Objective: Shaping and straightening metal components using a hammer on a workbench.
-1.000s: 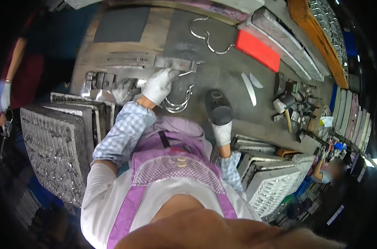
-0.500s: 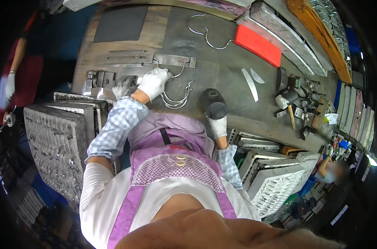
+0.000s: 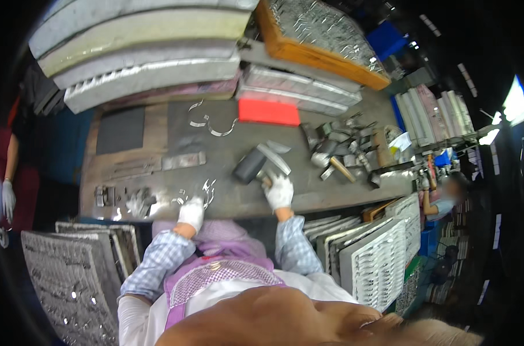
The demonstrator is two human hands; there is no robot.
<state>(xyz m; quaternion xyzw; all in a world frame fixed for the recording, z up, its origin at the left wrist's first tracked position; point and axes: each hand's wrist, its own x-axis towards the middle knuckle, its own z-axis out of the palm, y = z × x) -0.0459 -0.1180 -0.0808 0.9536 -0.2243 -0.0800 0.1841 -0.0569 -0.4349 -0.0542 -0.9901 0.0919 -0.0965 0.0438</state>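
Black mallet [image 3: 250,165] is lying near the middle of the frame, its head pointing up-left from the gloved right hand [image 3: 280,193], which is grasping the handle. Pale curved strips [image 3: 276,161] are sitting just beside the head. Gloved left hand [image 3: 191,213] is hovering or resting at lower centre-left, next to shiny curved metal bands [image 3: 209,195]; blur is hiding its fingertips, so cannot tell whether it is gripping one. Flat metal bar [image 3: 184,161] is lying above it on the grey bench [image 3: 216,151]. Red block [image 3: 269,112] is standing out at upper centre.
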